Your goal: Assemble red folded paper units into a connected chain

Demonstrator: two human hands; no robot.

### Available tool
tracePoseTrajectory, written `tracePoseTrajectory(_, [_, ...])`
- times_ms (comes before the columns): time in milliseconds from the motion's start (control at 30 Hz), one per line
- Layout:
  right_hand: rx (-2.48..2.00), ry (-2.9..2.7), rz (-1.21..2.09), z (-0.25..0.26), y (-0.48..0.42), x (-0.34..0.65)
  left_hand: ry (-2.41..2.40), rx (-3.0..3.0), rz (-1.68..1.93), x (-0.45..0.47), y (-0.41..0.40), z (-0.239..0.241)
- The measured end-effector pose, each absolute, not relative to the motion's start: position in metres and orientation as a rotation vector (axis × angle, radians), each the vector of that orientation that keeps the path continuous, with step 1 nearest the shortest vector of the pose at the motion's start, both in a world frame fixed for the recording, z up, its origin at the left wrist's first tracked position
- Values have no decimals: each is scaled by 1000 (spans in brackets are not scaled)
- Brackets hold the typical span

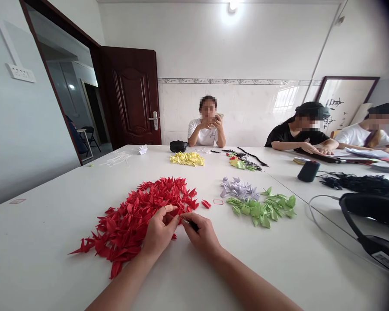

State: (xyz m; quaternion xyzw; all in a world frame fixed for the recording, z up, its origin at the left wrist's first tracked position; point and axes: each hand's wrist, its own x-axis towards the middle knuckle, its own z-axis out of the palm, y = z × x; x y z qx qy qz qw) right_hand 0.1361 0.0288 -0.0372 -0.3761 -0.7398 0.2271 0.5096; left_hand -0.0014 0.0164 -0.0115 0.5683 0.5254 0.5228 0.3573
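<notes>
White-tiled walls (194,112) under a patterned border strip (233,81) rise behind the long white table (42,259) — a dark wood door (131,97) stands open at the left onto a corridor with a folding chair (90,138), a ceiling lamp (233,5) glows overhead, and a framed calligraphy work (345,101) stands at the right.

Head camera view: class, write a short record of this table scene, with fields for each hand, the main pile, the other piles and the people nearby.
Left hand: fingers at the red pile
Right hand: holds a slim black tool
Main pile: folded red paper cranes
Other piles: lavender paper cranes, green paper cranes, yellow paper cranes
Surface: white table
People nearby: person in white across the table, person in black, person in white at right
</notes>
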Motion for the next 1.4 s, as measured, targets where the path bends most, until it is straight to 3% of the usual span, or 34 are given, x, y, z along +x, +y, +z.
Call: tracePoseTrajectory(1400, [-1020,-1760,540,-38,32,137,1455,1589,1318,-2,20,-11])
